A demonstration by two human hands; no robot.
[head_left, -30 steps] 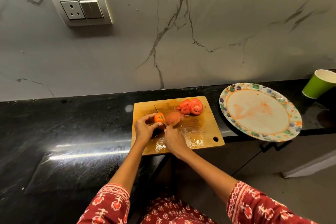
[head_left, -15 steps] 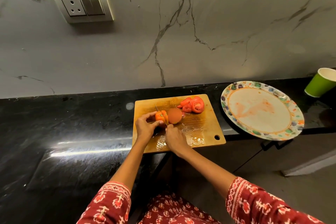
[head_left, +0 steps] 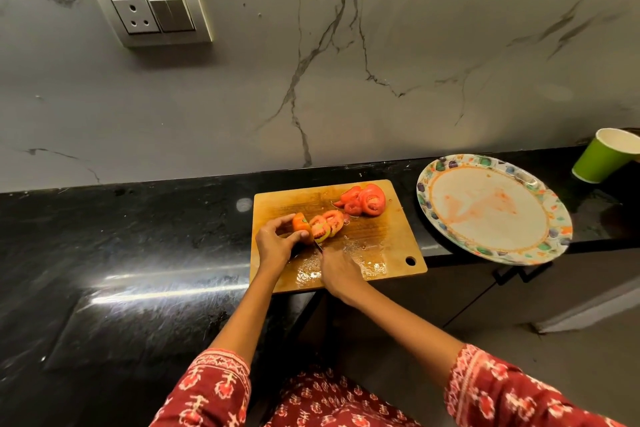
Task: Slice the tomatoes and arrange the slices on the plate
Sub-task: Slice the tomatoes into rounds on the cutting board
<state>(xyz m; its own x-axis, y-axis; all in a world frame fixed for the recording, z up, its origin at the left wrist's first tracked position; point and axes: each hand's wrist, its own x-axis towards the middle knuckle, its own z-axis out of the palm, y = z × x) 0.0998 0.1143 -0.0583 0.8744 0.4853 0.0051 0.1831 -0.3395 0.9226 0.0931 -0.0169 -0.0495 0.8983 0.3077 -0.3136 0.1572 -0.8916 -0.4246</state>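
A wooden cutting board (head_left: 377,243) lies on the black counter. My left hand (head_left: 277,243) pinches the orange end piece of a tomato (head_left: 300,222) on the board. Freshly cut slices (head_left: 327,224) lean to the right of that piece. My right hand (head_left: 337,270) grips a knife (head_left: 318,246), whose blade runs down between the end piece and the slices; most of the blade is hidden. A pile of earlier tomato slices (head_left: 365,200) sits at the board's far right corner. The patterned plate (head_left: 450,166) stands to the right, smeared with juice and holding no slices.
A green paper cup (head_left: 604,156) stands at the far right behind the plate. The plate overhangs the counter's front edge (head_left: 436,251). Juice wets the board's near side. A marble wall with a socket panel (head_left: 152,10) rises behind the counter.
The knife has cut through the tomato: the rounded half now lies fanned as slices to the right. My left hand holds only the small end piece. The view shifted slightly.
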